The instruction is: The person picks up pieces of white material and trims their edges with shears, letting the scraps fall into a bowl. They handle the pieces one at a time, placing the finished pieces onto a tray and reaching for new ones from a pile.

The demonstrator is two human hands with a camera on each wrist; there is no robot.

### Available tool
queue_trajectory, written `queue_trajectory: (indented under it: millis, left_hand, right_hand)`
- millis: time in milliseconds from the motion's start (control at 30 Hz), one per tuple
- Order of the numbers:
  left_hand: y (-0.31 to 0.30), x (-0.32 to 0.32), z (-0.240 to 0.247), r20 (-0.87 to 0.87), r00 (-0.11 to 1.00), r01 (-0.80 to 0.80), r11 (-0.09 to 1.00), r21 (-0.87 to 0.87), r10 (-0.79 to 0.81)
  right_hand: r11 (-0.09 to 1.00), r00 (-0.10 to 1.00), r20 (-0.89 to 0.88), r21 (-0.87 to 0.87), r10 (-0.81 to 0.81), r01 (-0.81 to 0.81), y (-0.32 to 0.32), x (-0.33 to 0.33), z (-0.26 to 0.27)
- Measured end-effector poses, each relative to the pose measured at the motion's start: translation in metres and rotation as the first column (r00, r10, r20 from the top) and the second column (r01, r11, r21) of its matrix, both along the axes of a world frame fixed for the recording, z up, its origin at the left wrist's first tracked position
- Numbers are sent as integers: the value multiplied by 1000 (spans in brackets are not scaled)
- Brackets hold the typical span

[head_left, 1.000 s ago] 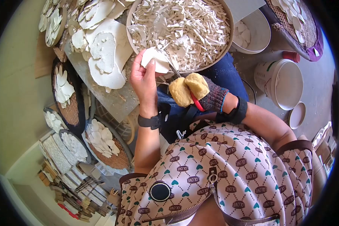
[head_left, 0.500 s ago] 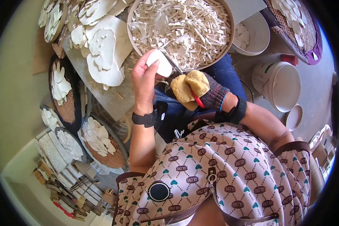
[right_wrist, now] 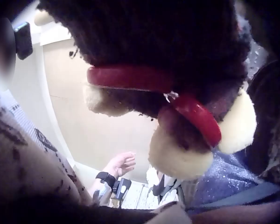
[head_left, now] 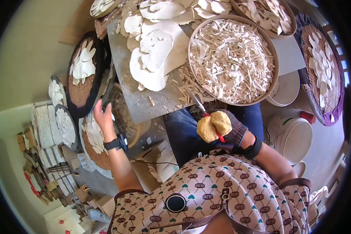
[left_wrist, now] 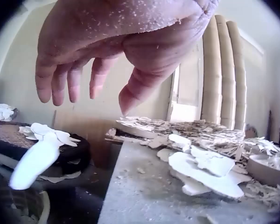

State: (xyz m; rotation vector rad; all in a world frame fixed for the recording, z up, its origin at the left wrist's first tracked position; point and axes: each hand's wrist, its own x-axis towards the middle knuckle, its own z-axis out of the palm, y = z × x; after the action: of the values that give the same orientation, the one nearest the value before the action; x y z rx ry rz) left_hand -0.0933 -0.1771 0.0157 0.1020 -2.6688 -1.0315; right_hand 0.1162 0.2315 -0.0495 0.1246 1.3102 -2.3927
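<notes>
My left hand (head_left: 104, 121) is bare, fingers extended, out to the left above a woven tray of flat white pieces (head_left: 93, 134). Below its fingertips in the left wrist view, a smooth white oval piece (left_wrist: 35, 161) shows blurred and apart from the hand. White crumbs dot the hand's skin. My right hand (head_left: 234, 130), in a dark knitted glove, grips red-handled scissors (right_wrist: 130, 78) over the lap. Yellow foam pads (head_left: 214, 126) surround the fingers at the handles. The scissor blades (head_left: 198, 103) point at the bench edge, with nothing visible between them.
A grey bench (head_left: 130, 99) carries large irregular white sheets (head_left: 152, 58) and a round tub of cut scraps (head_left: 275, 68). Another dark-rimmed tray (head_left: 80, 95) stands at the left, a purple-edged one (head_left: 337, 103) at the right. White buckets (head_left: 298, 140) stand on the floor.
The left hand has carried the white piece from beside the scissors to the left and let go of it. The right hand still holds the scissors. The head view has shifted left.
</notes>
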Motion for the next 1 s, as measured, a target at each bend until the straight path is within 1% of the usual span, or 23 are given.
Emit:
queue_trajectory:
  millis: [67, 100, 133, 167, 200, 233, 267, 300, 333, 367, 433, 467, 567, 600, 633, 667, 767, 800, 833, 900, 933, 967, 1000]
  left_hand:
    - [61, -3, 13, 122, 987, 76, 976, 203, -102]
    - [89, -8, 14, 158, 972, 134, 961, 242, -176]
    - [105, -19, 2, 150, 960, 199, 955, 220, -235]
    - [121, -32, -14, 116, 947, 273, 941, 201, -300]
    - [144, -43, -22, 85, 944, 309, 943, 127, -320]
    - [169, -52, -25, 11, 929, 366, 922, 123, -370]
    - [189, -63, -35, -43, 931, 364, 927, 87, -362]
    - [206, -77, -43, -120, 908, 400, 916, -40, -402]
    - [222, -85, -48, -76, 908, 399, 906, -143, -412]
    - [236, -88, -54, -51, 931, 336, 902, -269, -362]
    - [258, -87, -61, -21, 968, 204, 833, -515, -250]
    - [258, -88, -60, 31, 963, 247, 825, -508, -269]
    - [254, -90, -38, 193, 893, 450, 794, -407, -407]
    - [252, -89, -32, 92, 885, 460, 826, -325, -457]
    - [248, -85, -26, 0, 907, 406, 874, -269, -421]
    - [240, -83, -17, -46, 926, 362, 914, -184, -376]
    - [204, -83, 17, -201, 955, 237, 969, 73, -219]
    - [193, -83, 24, -156, 967, 251, 866, 433, -203]
    - [185, -78, 32, -107, 967, 242, 709, 662, -230]
    - [170, -71, 34, 40, 955, 113, 486, 867, -294]
    - [168, -63, 33, 120, 938, 43, 454, 890, -325]
    - [169, -53, 29, 199, 911, -31, 421, 907, -361]
    - [173, -41, 28, 275, 874, -110, 389, 915, -400]
  right_hand:
    - [965, 982, -146, 249, 119, -79, -1, -9, 17]
    - [923, 960, -208, 371, 187, -99, -2, -13, 23]
    - [946, 927, -345, 321, 148, -31, -9, -13, 9]
    - [948, 932, -324, 315, 162, -56, -11, -14, 6]
    - [948, 937, -302, 308, 174, -77, -12, -15, 3]
    - [949, 942, -279, 301, 185, -97, -12, -14, 3]
    - [966, 966, -203, 232, 159, -110, -11, -12, 3]
    - [965, 965, -209, 239, 160, -108, -10, -11, 4]
    - [964, 963, -216, 245, 161, -106, -8, -11, 5]
    - [963, 961, -226, 248, 161, -103, -7, -10, 6]
    - [955, 958, -250, 289, 142, -66, -7, -9, 11]
    - [950, 955, -263, 307, 134, -48, -7, -9, 13]
    - [959, 975, -191, 278, 113, -57, -4, -9, 18]
    - [963, 972, -214, 268, 102, -42, -4, -8, 15]
    - [966, 967, -237, 256, 92, -29, -4, -7, 12]
    - [970, 961, -262, 242, 85, -20, -4, -7, 9]
    - [940, 916, -366, 340, 162, -31, 3, -8, 17]
    - [959, 945, -295, 277, 139, -54, 4, -6, 20]
    - [953, 938, -310, 299, 151, -55, 4, -5, 22]
    - [935, 926, -335, 350, 176, -51, 7, -6, 25]
    - [993, 984, -146, 68, 103, -93, 7, -7, 27]
    - [992, 997, -63, -115, 42, -49, 4, -5, 20]
    - [957, 1000, 30, -290, -7, 16, 0, -3, 13]
